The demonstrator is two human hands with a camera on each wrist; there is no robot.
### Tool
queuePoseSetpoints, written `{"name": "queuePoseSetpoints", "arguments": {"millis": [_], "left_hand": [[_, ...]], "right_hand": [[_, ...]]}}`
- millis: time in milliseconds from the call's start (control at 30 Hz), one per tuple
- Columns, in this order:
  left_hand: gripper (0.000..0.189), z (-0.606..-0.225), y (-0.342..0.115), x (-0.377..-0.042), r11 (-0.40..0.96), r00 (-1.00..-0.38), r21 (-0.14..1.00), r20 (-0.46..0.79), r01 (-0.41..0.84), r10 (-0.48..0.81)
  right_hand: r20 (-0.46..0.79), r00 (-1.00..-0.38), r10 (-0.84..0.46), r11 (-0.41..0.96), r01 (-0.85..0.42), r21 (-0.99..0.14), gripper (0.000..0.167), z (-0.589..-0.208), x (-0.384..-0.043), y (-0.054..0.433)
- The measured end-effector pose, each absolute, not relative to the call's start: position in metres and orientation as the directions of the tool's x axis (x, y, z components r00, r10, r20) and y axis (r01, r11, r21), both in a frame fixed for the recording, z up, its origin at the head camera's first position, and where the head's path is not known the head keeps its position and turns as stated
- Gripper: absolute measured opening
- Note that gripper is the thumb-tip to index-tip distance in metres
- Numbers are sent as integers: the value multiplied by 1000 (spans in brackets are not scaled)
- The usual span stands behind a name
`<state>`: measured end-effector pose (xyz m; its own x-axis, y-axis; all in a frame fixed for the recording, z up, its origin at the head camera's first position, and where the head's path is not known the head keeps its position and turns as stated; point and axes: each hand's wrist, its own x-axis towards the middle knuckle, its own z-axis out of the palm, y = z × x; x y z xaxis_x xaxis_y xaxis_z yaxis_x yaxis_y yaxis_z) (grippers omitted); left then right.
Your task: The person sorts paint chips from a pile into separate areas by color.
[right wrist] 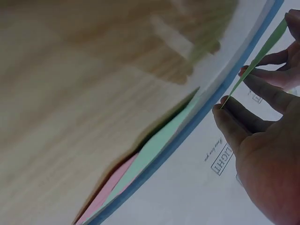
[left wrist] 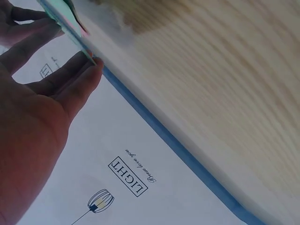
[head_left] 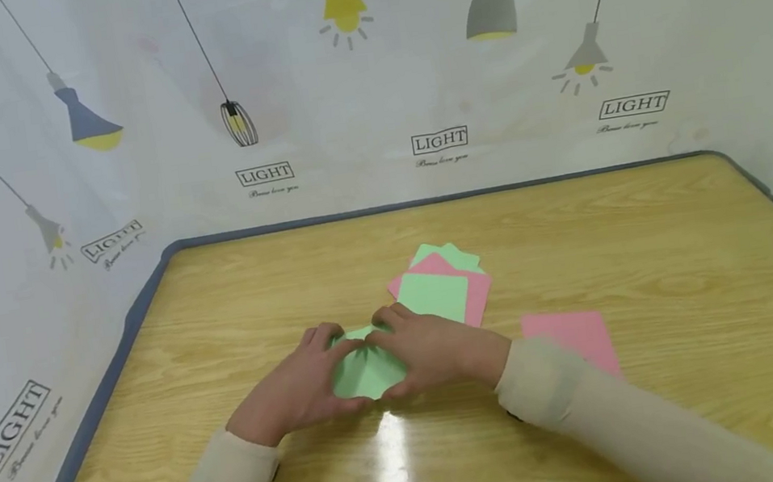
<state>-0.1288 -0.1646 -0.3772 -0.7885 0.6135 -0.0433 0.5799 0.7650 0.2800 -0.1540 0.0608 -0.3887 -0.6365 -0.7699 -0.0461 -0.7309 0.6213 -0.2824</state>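
Observation:
Both hands hold one sheet of green paper (head_left: 369, 372) above the front middle of the table. My left hand (head_left: 302, 382) pinches its left side between thumb and fingers, and my right hand (head_left: 430, 345) pinches its right side. Small creases run down from the sheet's upper edge, between the two index fingers. From the right wrist view the green paper (right wrist: 262, 52) appears nearly edge-on, raised off the tabletop. In the left wrist view, the left hand (left wrist: 42, 103) has its fingertips at the sheet's edge.
Behind the right hand lies a loose pile of green and pink sheets (head_left: 438, 295) on the wooden table (head_left: 254, 291). A single pink sheet (head_left: 575, 334) lies to the right, partly under the right sleeve. A printed curtain (head_left: 339, 101) surrounds the table's blue edge.

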Motion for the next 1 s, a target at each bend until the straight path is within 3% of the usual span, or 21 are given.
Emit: {"name": "queuePoseSetpoints", "arguments": {"millis": [400, 1000], "left_hand": [[68, -386, -178, -117, 762, -789, 332, -77, 556, 609], [66, -387, -193, -118, 756, -781, 370, -116, 540, 614]], "right_hand": [[-142, -595, -791, 611, -779, -138, 73, -391, -138, 39], [-133, -571, -810, 580, -814, -34, 64, -389, -135, 29]]}}
